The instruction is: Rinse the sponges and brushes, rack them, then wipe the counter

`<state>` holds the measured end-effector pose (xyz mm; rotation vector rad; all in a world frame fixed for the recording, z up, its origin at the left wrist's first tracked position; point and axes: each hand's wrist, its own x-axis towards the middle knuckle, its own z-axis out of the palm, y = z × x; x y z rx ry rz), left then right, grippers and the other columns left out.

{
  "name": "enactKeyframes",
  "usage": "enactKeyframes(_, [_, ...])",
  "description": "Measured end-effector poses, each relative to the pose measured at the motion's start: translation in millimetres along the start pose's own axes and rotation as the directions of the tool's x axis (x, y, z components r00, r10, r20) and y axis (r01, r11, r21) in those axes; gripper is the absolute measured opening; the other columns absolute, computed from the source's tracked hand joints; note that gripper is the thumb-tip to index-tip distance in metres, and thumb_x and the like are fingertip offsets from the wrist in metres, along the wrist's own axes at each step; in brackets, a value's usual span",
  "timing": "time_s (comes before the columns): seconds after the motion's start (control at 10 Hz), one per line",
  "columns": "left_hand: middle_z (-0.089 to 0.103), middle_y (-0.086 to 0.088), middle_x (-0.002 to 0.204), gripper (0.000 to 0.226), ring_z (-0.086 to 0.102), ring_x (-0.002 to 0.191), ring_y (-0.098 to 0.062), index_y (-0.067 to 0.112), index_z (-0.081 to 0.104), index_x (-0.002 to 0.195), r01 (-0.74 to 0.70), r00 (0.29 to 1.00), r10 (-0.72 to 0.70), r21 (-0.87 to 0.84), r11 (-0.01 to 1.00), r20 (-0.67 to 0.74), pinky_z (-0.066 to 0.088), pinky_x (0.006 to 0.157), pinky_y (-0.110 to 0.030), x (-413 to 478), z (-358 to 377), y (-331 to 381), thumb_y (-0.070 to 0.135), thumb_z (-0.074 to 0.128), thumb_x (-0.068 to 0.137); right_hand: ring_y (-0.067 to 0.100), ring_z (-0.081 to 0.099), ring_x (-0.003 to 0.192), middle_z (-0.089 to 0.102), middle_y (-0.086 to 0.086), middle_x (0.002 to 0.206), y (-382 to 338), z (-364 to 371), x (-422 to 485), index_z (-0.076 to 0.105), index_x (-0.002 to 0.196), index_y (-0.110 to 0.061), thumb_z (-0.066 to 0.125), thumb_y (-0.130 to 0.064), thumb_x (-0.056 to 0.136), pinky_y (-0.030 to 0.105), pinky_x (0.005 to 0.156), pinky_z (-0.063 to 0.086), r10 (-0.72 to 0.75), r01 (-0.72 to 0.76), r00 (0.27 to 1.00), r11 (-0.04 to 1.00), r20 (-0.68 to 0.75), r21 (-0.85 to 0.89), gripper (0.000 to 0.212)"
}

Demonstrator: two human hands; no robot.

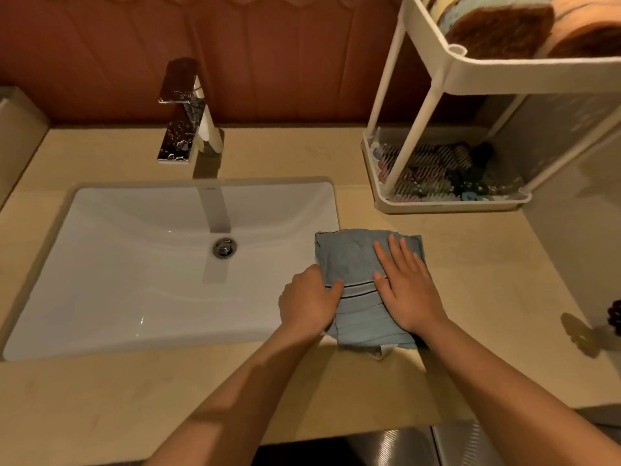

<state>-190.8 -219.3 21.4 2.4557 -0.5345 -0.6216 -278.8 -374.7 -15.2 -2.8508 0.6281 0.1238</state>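
Pressing flat, the fingers (398,255) of the right hand (408,290) lie spread and extended on top of a folded blue cloth (349,257), palm down, gripping nothing. The left hand (309,301) has its fingers curled around the cloth's left edge, thumb on top near a dark stripe, pinching the fabric. Both bare forearms reach in from the near edge.

The cloth lies on a beige stone counter (100,398), just right of a white rectangular sink (117,264), its left edge overhanging the basin rim slightly. A white tag shows at the cloth's near edge. The basin looks empty apart from a chrome drain (224,247) at its centre. At the far side of the sink stands a square chrome faucet (183,112), speckled with droplets, and no water is running.

On the far right of the counter sits a white two-tier rack (437,72). Its upper shelf holds sponges (497,25), brown scouring sides showing, while the lower tray holds brushes (433,173) with striped bristles, crowded together.

Behind the counter runs a reddish-brown panelled wall (100,45). A grey wall closes the right side. At the right edge a small dark object (615,312) casts a shadow on the counter; what it is cannot be told. Below the near counter edge is a metallic surface (403,445).
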Motion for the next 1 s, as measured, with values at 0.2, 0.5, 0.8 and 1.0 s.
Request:
enactKeyframes(0.2, [-0.012, -0.002, 0.157, 0.079, -0.011, 0.145, -0.019, 0.022, 0.005, 0.149, -0.414, 0.907, 0.413, 0.335, 0.846, 0.078, 0.006, 0.117, -0.040, -4, 14, -4, 0.054, 0.044, 0.088, 0.007, -0.016, 0.140, -0.017, -0.009, 0.151, 33, -5, -31, -0.008, 0.144, -0.030, -0.001, -0.056, 0.083, 0.028, 0.114, -0.006, -0.013, 0.013, 1.000, 1.000, 0.019, 0.000, 0.066])
enactKeyframes(0.5, [0.039, -0.010, 0.147, 0.071, 0.036, 0.137, -0.023, 0.009, 0.040, 0.140, -0.619, 0.768, 0.593, 0.522, 0.587, 0.244, 0.021, 0.113, -0.042, -12, 57, -1, 0.056, 0.030, 0.087, 0.002, -0.021, 0.139, -0.020, -0.014, 0.150, 63, -12, -65, -0.011, 0.140, -0.038, 0.002, -0.056, 0.082, 0.019, 0.110, -0.015, 0.037, -0.041, 0.997, 0.997, 0.070, 0.058, 0.062])
enactKeyframes(0.8, [0.041, -0.005, 0.146, 0.072, 0.039, 0.136, -0.021, 0.015, 0.035, 0.141, -0.634, 0.773, 0.537, 0.429, 0.643, 0.338, 0.019, 0.110, -0.039, -41, 54, 4, 0.058, 0.035, 0.083, 0.005, -0.017, 0.141, -0.016, -0.011, 0.152, 66, -11, -89, -0.007, 0.142, -0.036, -0.005, -0.068, 0.082, 0.015, 0.108, -0.020, 0.058, -0.062, 0.995, 0.997, 0.079, 0.050, 0.068])
enactKeyframes(1.0, [0.029, -0.004, 0.153, 0.059, 0.028, 0.141, -0.017, 0.017, 0.029, 0.145, -0.717, 0.693, 0.594, 0.303, 0.628, 0.408, 0.010, 0.115, -0.035, -24, 30, 9, 0.045, 0.035, 0.093, 0.028, 0.037, 0.135, 0.039, 0.010, 0.146, 40, -16, -84, 0.044, 0.138, -0.014, 0.019, -0.047, 0.093, 0.030, 0.109, 0.010, 0.134, -0.134, 0.989, 0.991, -0.067, 0.002, 0.061])
